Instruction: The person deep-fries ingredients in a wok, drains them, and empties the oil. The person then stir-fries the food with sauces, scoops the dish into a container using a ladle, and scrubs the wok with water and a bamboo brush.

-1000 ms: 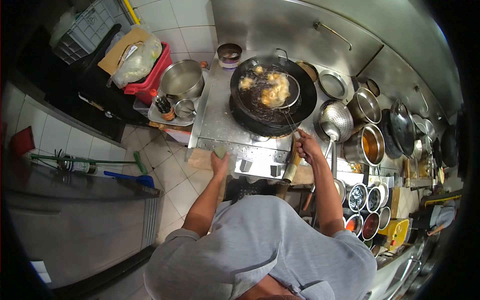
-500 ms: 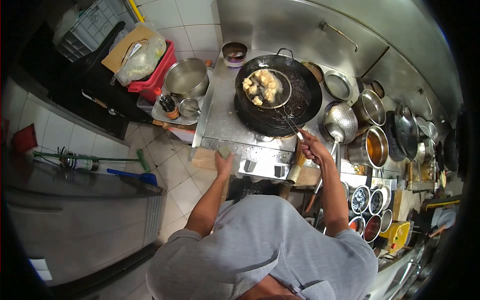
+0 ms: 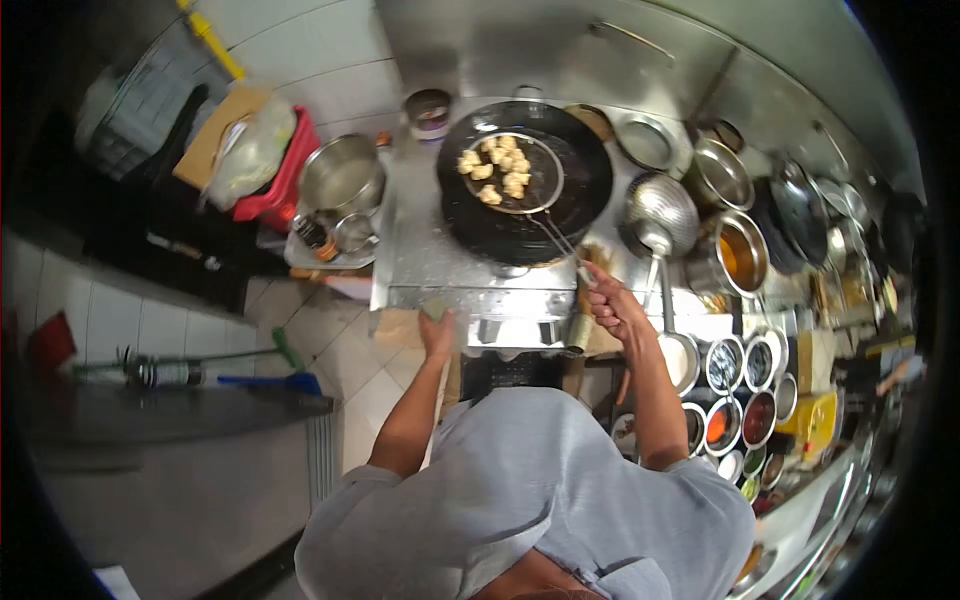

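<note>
My right hand [image 3: 613, 304] is wrapped round the handle of a round wire-mesh strainer [image 3: 548, 192]. The strainer is over the black wok [image 3: 595, 170], and several pale golden fried pieces [image 3: 513, 165] lie in its left half. Dark oil shows in the wok around the mesh. My left hand [image 3: 437, 333] is at the stove's front left edge, its fingers closed on a small greenish folded cloth or pad [image 3: 434, 308].
Right of the wok are a perforated ladle [image 3: 661, 213], a pot of orange liquid [image 3: 740, 255] and several seasoning bowls [image 3: 724, 362]. A steel pot [image 3: 342, 172] and a sauce bottle [image 3: 315, 238] stand on the left. A bamboo brush [image 3: 582, 325] lies by the stove front.
The view has shifted, so the stove appears farther left. Bubbling oil showed around the fried pieces before; now no bubbles are visible in the strainer. Both hands keep their holds.
</note>
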The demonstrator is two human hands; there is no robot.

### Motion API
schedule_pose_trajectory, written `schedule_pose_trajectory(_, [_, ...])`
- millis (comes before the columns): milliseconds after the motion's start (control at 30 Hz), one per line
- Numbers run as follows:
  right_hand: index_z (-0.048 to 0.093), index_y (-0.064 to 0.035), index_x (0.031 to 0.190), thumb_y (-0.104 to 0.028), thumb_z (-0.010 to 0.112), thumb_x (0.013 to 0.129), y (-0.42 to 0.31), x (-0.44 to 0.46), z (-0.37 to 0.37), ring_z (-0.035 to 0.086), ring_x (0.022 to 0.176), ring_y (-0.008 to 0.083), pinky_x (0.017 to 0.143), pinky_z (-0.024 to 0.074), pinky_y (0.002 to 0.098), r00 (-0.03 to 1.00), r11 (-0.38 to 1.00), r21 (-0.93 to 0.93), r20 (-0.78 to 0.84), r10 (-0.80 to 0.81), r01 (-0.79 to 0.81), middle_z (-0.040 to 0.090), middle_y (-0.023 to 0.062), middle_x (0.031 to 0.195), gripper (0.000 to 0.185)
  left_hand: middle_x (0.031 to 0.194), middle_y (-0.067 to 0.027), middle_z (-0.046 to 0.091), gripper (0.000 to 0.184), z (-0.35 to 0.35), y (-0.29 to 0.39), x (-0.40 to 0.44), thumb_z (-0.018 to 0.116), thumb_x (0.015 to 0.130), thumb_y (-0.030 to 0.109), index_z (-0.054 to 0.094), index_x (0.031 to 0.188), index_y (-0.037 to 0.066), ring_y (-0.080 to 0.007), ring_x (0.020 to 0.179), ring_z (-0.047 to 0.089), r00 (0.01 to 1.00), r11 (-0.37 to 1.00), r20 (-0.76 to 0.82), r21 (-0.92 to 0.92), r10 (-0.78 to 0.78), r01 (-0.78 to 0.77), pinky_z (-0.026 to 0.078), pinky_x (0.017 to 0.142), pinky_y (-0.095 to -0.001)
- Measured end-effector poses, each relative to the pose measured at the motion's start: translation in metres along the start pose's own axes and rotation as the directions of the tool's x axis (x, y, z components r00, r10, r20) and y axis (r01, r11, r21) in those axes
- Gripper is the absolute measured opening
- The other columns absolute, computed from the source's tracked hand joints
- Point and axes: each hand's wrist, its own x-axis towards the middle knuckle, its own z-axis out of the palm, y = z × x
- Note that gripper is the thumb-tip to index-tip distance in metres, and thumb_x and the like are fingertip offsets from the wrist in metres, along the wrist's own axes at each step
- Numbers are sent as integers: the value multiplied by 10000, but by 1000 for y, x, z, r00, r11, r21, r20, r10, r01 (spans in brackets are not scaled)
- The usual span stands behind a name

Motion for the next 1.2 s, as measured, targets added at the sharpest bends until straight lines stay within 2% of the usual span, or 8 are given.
schedule_pose_trajectory(333, [302,-187,1512,-71,460,963,-3,-106,-42,253,448,19,329,178,159,960,978,18,-192,-203,210,363,-54,665,583,1165,-188,572,570,2,15,-6,716,847,267,447,1243,-41,-299,1063,564,998,999,51,-18,41,-40,439,935,-390])
schedule_pose_trajectory(700, [314,-193,1520,-61,441,962,-38,-160,-158,332,437,40,361,268,202,740,848,-463,-471,-481,257,439,-39,652,588,1227,-220,562,661,4,19,-6,719,836,303,419,1308,-49,-339,1131,550,1000,999,14,47,-28,27,421,974,-400])
schedule_pose_trajectory(833, [365,-188,1502,-69,469,951,-12,-138,-237,426,444,116,429,376,264,630,643,-758,-448,-634,108,535,24,675,574,1237,-222,558,663,9,24,-6,719,837,296,414,1314,-51,-339,1139,547,1000,998,-15,58,-15,16,417,981,-397])
schedule_pose_trajectory(900, [353,-164,1499,-33,463,929,9,-124,-261,586,532,254,520,476,373,366,-68,-996,43,-930,-54,646,131,753,595,1238,-216,556,660,8,24,-6,716,840,292,412,1315,-51,-332,1138,544,1000,997,-19,70,-17,18,414,983,-394])
schedule_pose_trajectory(933, [343,-160,1494,-7,460,914,22,-121,-263,659,686,390,645,506,470,331,-65,-994,31,-943,-91,674,235,849,612,1239,-210,555,657,8,24,-7,713,843,289,410,1317,-52,-326,1138,542,1000,997,-19,79,-20,22,412,985,-391])
schedule_pose_trajectory(967, [343,-160,1494,-7,460,914,26,-119,-255,659,686,390,645,506,470,332,-64,-994,31,-943,-88,674,235,849,612,1239,-210,555,657,8,25,-7,713,843,289,410,1317,-52,-326,1138,542,1000,996,-21,81,-19,21,412,985,-391])
schedule_pose_trajectory(1033, [308,-193,1509,-1,467,913,27,-128,-224,648,709,436,641,481,514,453,154,-910,-331,-828,-385,654,272,821,646,1248,-192,546,668,8,28,-11,723,845,306,410,1314,-53,-302,1142,533,1000,999,15,47,-23,23,407,989,-380])
schedule_pose_trajectory(1200, [251,-224,1527,3,460,928,24,-124,-198,645,700,443,638,467,529,372,169,-912,-314,-874,-373,661,265,813,674,1244,-174,537,693,4,37,-7,756,828,324,416,1307,-44,-275,1133,525,995,995,57,63,-81,78,408,989,-366])
